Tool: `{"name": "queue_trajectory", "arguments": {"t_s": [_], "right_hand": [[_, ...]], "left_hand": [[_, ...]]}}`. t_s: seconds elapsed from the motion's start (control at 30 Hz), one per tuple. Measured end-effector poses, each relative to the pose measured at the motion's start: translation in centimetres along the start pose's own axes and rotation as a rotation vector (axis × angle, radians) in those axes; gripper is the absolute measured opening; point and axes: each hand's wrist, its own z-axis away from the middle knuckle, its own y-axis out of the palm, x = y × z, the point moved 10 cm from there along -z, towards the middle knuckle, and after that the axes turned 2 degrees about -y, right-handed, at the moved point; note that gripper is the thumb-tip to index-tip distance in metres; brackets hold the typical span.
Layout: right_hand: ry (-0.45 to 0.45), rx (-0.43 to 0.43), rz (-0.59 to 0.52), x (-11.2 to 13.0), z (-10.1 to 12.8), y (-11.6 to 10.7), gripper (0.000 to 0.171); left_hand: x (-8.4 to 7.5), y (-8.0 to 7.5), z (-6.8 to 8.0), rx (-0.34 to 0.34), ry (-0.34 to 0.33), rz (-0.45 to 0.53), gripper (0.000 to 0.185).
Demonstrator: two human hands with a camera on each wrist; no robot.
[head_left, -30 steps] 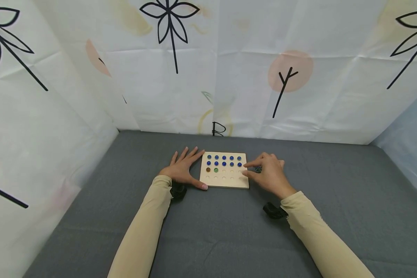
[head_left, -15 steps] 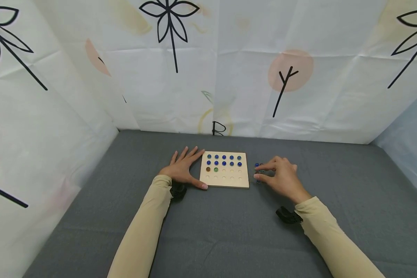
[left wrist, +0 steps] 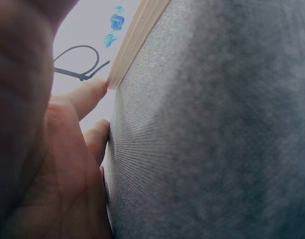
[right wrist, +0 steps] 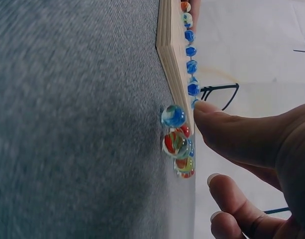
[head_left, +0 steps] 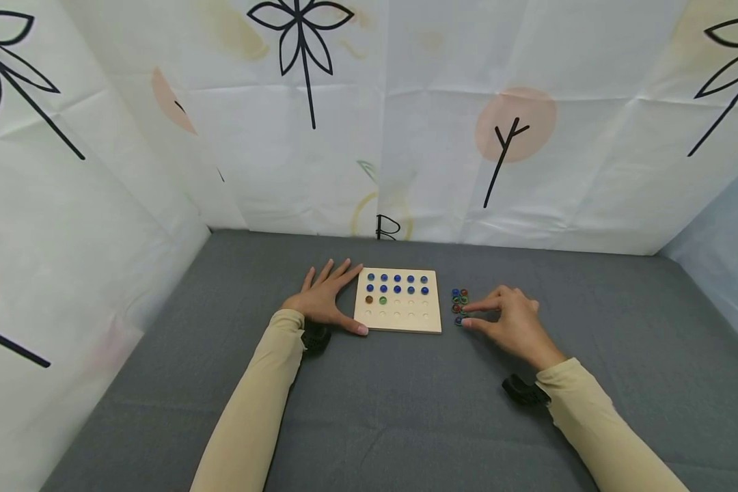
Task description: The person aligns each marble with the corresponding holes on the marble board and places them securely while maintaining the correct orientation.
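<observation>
A pale wooden board (head_left: 396, 322) with rows of round hollows lies on the cloth. Its two far rows hold blue and bluish-green marbles (head_left: 396, 288); a brown marble (head_left: 369, 299) and a green marble (head_left: 383, 301) sit at the left of the third row. My left hand (head_left: 320, 301) is spread at the board's left edge, forefinger at the far corner and thumb at the near one. My right hand (head_left: 510, 321) hovers at a cluster of loose marbles (head_left: 456, 309), thumb and forefinger apart. A blue marble (right wrist: 173, 116) lies nearest in the right wrist view.
Grey cloth (head_left: 369, 410) covers the table around the board. A white patterned curtain (head_left: 430, 171) rises behind the table and along its sides. Dark wrist straps (head_left: 523, 391) hang under both sleeves.
My right hand has moved right from the board's right edge to the loose marbles, bringing them into sight. The left hand and the board have stayed in place.
</observation>
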Motion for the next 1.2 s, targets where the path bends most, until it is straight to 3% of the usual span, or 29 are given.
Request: {"name": "queue_trajectory", "arguments": {"t_s": [1.2], "right_hand": [[0.018,0.068,-0.023,-1.3,0.3,0.6,0.013]], "left_hand": [[0.1,0.1,-0.1,-0.001,0.007,0.002,0.125]]}}
